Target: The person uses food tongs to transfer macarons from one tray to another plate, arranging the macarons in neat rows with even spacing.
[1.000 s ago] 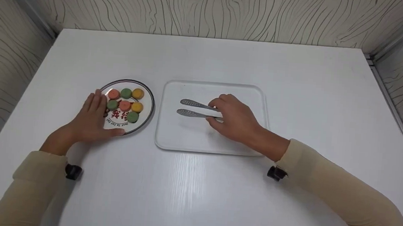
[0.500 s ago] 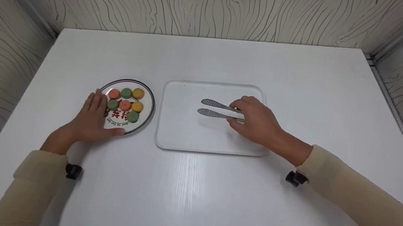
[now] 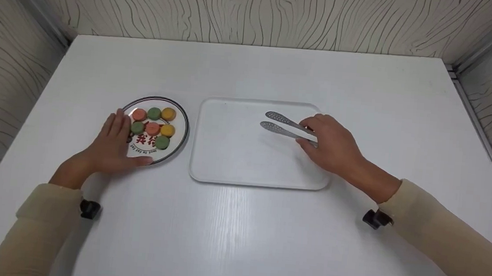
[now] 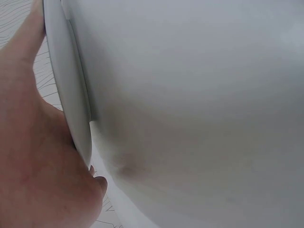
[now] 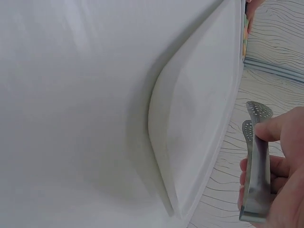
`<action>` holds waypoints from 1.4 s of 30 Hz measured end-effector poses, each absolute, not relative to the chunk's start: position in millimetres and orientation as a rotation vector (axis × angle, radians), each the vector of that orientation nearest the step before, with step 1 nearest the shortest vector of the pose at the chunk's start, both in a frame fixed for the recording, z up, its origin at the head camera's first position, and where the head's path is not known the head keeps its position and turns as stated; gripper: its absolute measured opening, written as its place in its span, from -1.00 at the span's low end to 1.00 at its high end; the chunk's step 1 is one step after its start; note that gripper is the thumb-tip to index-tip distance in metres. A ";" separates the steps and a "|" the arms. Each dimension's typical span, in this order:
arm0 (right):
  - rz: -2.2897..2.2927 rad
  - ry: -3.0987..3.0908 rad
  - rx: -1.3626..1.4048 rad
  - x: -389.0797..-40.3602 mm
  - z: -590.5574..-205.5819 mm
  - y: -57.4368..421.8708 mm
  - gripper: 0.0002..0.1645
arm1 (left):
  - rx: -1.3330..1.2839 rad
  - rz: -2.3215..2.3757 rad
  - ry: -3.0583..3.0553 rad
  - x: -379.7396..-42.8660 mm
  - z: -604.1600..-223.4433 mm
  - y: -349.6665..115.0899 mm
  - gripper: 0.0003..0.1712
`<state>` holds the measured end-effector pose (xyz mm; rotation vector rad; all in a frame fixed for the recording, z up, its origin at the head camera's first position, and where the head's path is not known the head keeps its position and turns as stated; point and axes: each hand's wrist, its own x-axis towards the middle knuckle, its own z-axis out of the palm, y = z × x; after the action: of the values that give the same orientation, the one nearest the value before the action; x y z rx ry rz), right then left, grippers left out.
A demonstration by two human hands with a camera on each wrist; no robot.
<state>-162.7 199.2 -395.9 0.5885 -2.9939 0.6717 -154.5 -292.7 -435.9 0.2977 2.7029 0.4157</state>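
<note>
My left hand (image 3: 111,149) rests along the near left rim of a round white plate (image 3: 177,143), its fingers fairly straight and its thumb spread along the front edge. Several small round macaron-like sweets (image 3: 152,129) in pink, green and yellow lie on the plate. In the left wrist view the plate (image 4: 71,85) appears edge-on against the hand. My right hand (image 3: 337,145) holds a pair of metal tongs (image 3: 278,129) between thumb and fingers. Their perforated tips are apart, point left and have nothing between them. The right wrist view shows the tongs' bent end (image 5: 254,213) near the palm.
A shallow white rectangular tray (image 3: 234,176) lies right of the plate, beneath the tongs. Both stand on a white table (image 3: 220,241). Wood-grain patterned panels (image 3: 255,13) enclose the table's back and sides.
My right hand has moved right with the tongs, from over the tray's middle to its right side, and the tongs' tips have swung slightly away from me. The left hand has stayed put.
</note>
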 end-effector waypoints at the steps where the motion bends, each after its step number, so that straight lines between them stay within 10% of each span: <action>1: 0.667 -2.999 0.579 -163.1 -396.2 201.2 -0.64 | 0.298 0.414 2.703 -154.6 -436.0 -292.8 0.52; 14: 0.687 -3.040 0.482 -164.7 -393.5 221.2 -0.68 | 0.289 0.427 2.706 -153.9 -436.1 -292.9 0.54; 25: 0.714 -3.075 0.388 -165.0 -393.8 229.2 -0.24 | 0.292 0.439 2.709 -153.9 -437.1 -293.3 0.52; 42: 0.794 -3.212 0.154 -165.7 -385.2 248.1 -0.15 | 0.291 0.420 2.711 -154.6 -438.8 -293.6 0.53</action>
<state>-165.7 248.1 -385.2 0.1535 -3.2120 0.7942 -154.6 -293.6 -438.8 0.2912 2.7109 0.4202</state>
